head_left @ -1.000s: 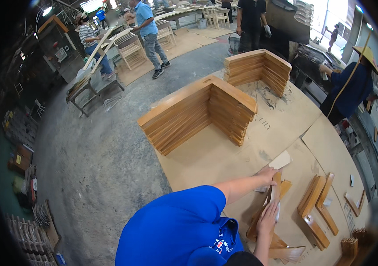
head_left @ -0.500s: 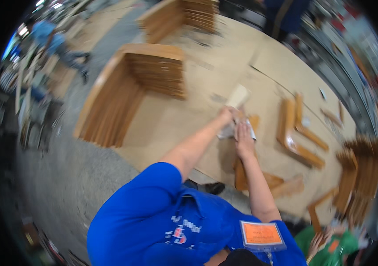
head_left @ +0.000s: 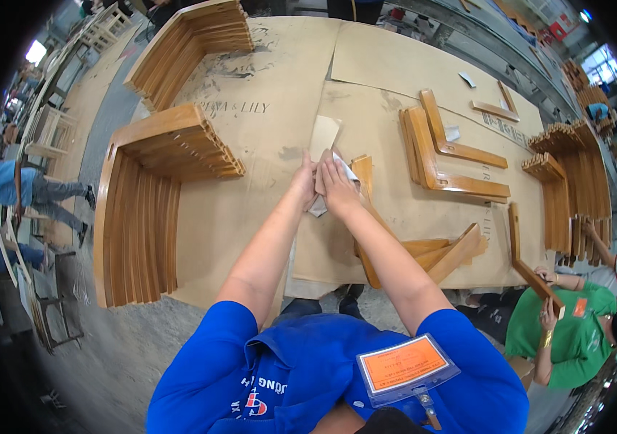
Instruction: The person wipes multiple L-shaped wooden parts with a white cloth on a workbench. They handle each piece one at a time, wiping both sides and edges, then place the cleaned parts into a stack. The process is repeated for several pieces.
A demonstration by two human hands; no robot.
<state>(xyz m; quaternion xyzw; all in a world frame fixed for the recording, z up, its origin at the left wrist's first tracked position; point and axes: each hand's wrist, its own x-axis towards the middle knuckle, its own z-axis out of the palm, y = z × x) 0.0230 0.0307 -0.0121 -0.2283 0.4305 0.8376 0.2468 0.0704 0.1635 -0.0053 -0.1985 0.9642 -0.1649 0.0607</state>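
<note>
Both my hands meet over the middle of the cardboard-covered table, at a piece of folded sheet (head_left: 318, 181), tan on one side and whitish on the other, perhaps sandpaper. My left hand (head_left: 306, 181) grips its left side, the thumb pointing forward. Across the right side lies my right hand (head_left: 338, 186), fingers together and pressing it. Just beyond my fingertips rests a pale cream strip (head_left: 326, 133); whether it joins the sheet I cannot tell. Close to the right of my right hand and forearm, L-shaped wooden frame pieces (head_left: 363, 177) lie on the table.
Stacks of L-shaped wooden pieces stand at the left (head_left: 138, 217), far left (head_left: 193, 43) and right (head_left: 576, 181). More wooden angles (head_left: 460, 184) lie right of centre. At the lower right, a person in green (head_left: 576, 333) holds a wooden angle (head_left: 532, 275). The table's near edge runs below my forearms.
My view has turned, so the table and stacks sit differently, and the blur is gone. My hands remain together at the folded sheet. The person in green shows more fully.
</note>
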